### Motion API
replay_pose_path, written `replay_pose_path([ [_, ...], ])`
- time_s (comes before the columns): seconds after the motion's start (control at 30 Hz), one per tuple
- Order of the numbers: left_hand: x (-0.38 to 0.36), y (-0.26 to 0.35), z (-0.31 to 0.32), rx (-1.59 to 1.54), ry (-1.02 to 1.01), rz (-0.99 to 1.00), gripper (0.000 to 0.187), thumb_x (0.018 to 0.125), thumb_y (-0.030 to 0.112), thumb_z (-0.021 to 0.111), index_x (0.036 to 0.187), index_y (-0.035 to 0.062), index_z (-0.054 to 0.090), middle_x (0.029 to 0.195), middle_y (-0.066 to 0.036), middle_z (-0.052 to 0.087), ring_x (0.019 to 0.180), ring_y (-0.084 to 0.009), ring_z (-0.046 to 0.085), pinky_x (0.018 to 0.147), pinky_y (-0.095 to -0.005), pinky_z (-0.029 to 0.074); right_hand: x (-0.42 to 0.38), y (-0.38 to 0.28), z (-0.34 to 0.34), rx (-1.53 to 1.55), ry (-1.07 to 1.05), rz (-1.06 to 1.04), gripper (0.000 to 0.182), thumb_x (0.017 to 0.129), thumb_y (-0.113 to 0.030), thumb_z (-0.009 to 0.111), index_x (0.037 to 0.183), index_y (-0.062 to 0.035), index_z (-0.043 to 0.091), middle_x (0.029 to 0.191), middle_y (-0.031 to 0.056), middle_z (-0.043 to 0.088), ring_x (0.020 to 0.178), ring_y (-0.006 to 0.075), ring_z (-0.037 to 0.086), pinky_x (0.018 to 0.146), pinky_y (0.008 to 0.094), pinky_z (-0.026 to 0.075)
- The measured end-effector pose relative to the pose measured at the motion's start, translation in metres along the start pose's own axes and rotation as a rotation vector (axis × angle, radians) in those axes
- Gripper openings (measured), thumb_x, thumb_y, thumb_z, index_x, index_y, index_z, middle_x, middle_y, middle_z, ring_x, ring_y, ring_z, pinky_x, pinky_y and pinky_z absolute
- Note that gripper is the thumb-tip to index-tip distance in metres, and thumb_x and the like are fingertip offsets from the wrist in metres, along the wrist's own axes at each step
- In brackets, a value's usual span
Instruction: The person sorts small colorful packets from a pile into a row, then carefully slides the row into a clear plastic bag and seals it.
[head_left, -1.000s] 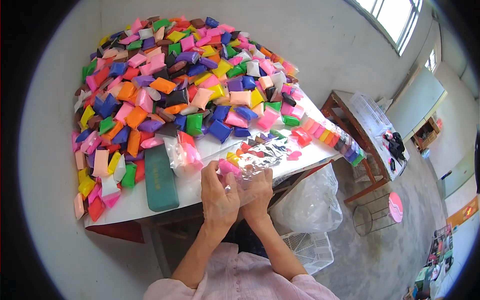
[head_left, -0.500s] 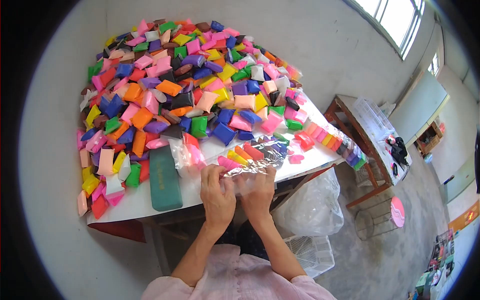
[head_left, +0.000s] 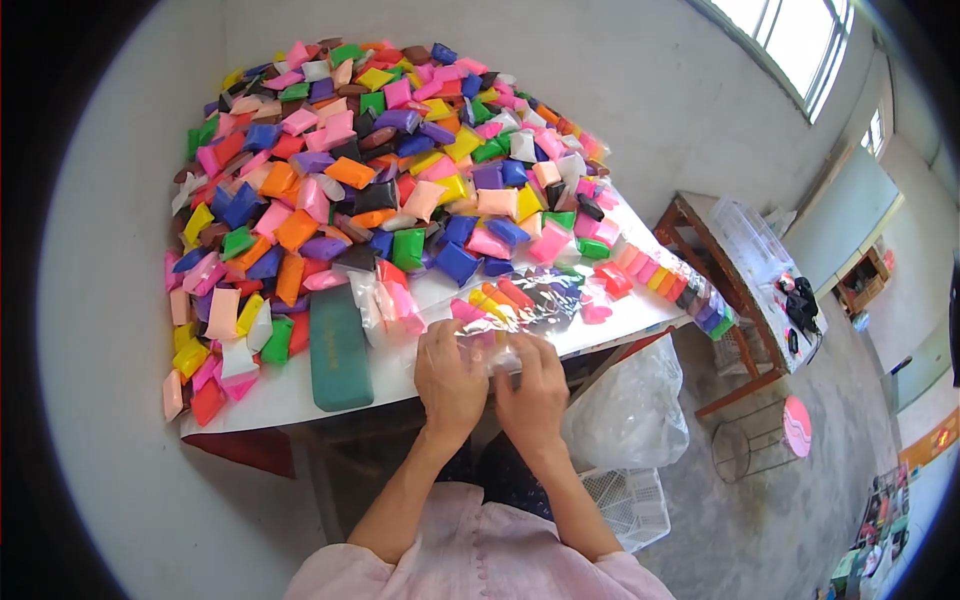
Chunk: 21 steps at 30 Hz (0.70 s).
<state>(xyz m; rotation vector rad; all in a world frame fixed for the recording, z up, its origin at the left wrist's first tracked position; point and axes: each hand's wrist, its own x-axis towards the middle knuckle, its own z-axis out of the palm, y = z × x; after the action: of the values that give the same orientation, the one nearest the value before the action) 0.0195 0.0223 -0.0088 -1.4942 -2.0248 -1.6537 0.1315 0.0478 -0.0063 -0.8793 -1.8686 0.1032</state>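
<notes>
A clear plastic bag (head_left: 535,303) with several coloured packets inside lies at the table's front edge. My left hand (head_left: 450,385) has its fingers curled on the near end of the bag, at its left side. Close beside it, my right hand (head_left: 532,390) bends its fingers over the same end of the bag, the fingertips partly hidden. Left of my hands stands a green box (head_left: 340,350). Between the box and the bag is another clear bag (head_left: 385,305) with red and pink packets.
A large heap of coloured packets (head_left: 350,170) covers the back and left of the white table (head_left: 640,300). A row of packets (head_left: 675,285) is at its right end. A plastic sack (head_left: 630,410), a white basket (head_left: 625,505) and a round stool (head_left: 797,427) stand below.
Both hands have shifted slightly right against the view. The fingers of my right hand are more bent, and the near end of the bag has changed shape.
</notes>
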Motion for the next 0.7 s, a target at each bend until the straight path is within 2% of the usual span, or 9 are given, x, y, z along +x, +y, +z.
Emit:
replay_pose_path([
  [0.07,0.0,0.004,0.0,0.031,0.004,0.016,0.033,0.083,0.013,0.068,0.11,-0.002,0.058,0.103,-0.02,0.062,0.099,-0.0394,0.058,0.085,-0.0485,0.046,0.002,-0.017,-0.033,0.072,0.035,-0.036,0.022,0.079,-0.001,0.073,0.1,0.0002,0.067,0.09,0.0159,0.066,0.073,0.0272,0.066,0.058,0.0337,0.051],
  [0.17,-0.004,-0.003,0.009,0.091,0.059,0.076,0.036,0.083,0.017,0.069,0.111,-0.001,0.058,0.105,-0.02,0.062,0.099,-0.0387,0.057,0.085,-0.049,0.045,0.034,-0.062,-0.069,0.259,0.036,-0.033,0.023,0.079,0.001,0.071,0.101,0.0001,0.065,0.091,0.0137,0.069,0.068,0.0288,0.067,0.058,0.0375,0.052],
  [0.2,-0.007,-0.01,0.011,0.088,0.07,0.113,0.038,0.082,0.018,0.069,0.114,-0.0004,0.058,0.105,-0.019,0.062,0.098,-0.0389,0.057,0.086,-0.0494,0.045,0.053,-0.077,-0.07,0.274,0.034,-0.045,0.019,0.082,0.002,0.072,0.1,0.0001,0.068,0.081,0.0107,0.068,0.062,0.0198,0.066,0.054,0.0278,0.05],
  [0.27,-0.011,-0.018,0.017,0.076,0.091,0.199,0.043,0.081,0.02,0.069,0.118,0.0008,0.057,0.106,-0.019,0.061,0.097,-0.0393,0.057,0.086,-0.05,0.045,0.085,-0.087,-0.047,0.247,-0.131,-0.083,0.021,0.087,-0.014,0.073,0.102,-0.001,0.067,0.084,0.0104,0.069,0.067,0.0223,0.067,0.057,0.0331,0.051],
  [0.33,-0.01,-0.003,0.008,-0.222,-0.017,-0.011,0.051,0.085,0.023,0.069,0.129,0.0037,0.054,0.118,-0.018,0.06,0.11,-0.0366,0.057,0.091,-0.0474,0.045,0.109,-0.099,-0.011,-0.01,-0.347,-0.094,0.037,0.088,-0.032,0.073,0.105,-0.0004,0.065,0.085,0.0129,0.07,0.072,0.0263,0.069,0.061,0.0384,0.052],
  [0.4,-0.008,0.006,0.002,-0.444,0.023,-0.057,0.052,0.087,0.024,0.069,0.134,0.005,0.053,0.124,-0.017,0.059,0.118,-0.0343,0.056,0.096,-0.0453,0.044,0.11,-0.107,0.025,-0.169,-0.493,-0.104,0.053,0.086,-0.047,0.071,0.107,0.0006,0.062,0.087,0.0159,0.07,0.079,0.0306,0.07,0.067,0.0429,0.053],
  [0.47,-0.02,-0.015,0.018,-0.324,0.069,-0.003,0.055,0.089,0.025,0.07,0.136,0.0025,0.051,0.126,-0.017,0.06,0.124,-0.033,0.054,0.103,-0.0438,0.041,0.106,-0.109,0.058,-0.231,-0.584,-0.1,0.069,0.083,-0.06,0.068,0.109,0.0021,0.06,0.088,0.0194,0.07,0.085,0.0353,0.07,0.074,0.0467,0.053],
  [0.57,-0.025,-0.028,0.02,0.189,0.066,0.265,0.053,0.087,0.026,0.071,0.129,-0.0039,0.056,0.121,-0.022,0.062,0.12,-0.0383,0.056,0.103,-0.0486,0.04,0.106,-0.105,0.08,-0.199,-0.782,-0.05,0.074,0.079,-0.06,0.072,0.11,0.0051,0.058,0.091,0.0229,0.069,0.089,0.0376,0.07,0.079,0.0465,0.053],
  [0.7,-0.025,-0.027,0.019,0.009,0.014,0.157,0.052,0.085,0.027,0.071,0.126,-0.0015,0.057,0.12,-0.021,0.062,0.115,-0.0394,0.057,0.097,-0.0493,0.042,0.107,-0.095,0.088,-0.186,-0.83,-0.011,0.071,0.079,-0.058,0.073,0.109,0.0053,0.058,0.097,0.0233,0.069,0.094,0.0379,0.069,0.082,0.0467,0.052],
])
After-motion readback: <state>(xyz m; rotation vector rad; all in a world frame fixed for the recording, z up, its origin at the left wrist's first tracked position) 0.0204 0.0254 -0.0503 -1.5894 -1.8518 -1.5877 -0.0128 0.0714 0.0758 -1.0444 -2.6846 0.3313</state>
